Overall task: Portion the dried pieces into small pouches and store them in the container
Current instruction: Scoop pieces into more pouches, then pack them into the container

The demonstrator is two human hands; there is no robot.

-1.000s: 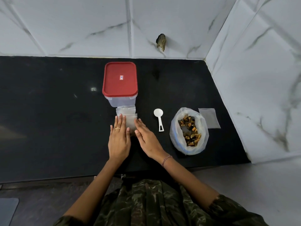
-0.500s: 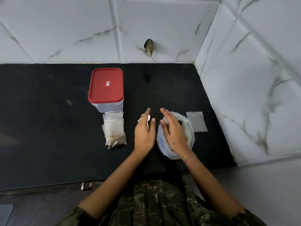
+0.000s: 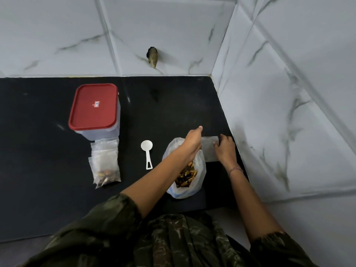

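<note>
Black stone countertop (image 3: 48,151), set into a corner of white marble-veined wall tiles (image 3: 173,26). Item: rectangular clear plastic container with red lid (image 3: 93,106), lid on, at rear left. Item: stack of small clear pouches holding dried brown bits (image 3: 105,162), lying flat just in front of the container and touching its base. Item: white plastic measuring scoop (image 3: 147,154), bowl away from the person, between the stack and the bag. Item: translucent white plastic bag (image 3: 201,170), mouth open, holding dried brown pieces (image 3: 185,175). Item: empty small clear pouch (image 3: 209,149), flat on the counter just right of the bag. Left hand (image 3: 192,140) reaches across the bag to the pouch's left edge; fingers hidden, so its hold cannot be told. Right hand (image 3: 225,148), beaded bracelet (image 3: 235,169) at the wrist, has thumb and bent fingers pinching the pouch's right edge.
</note>
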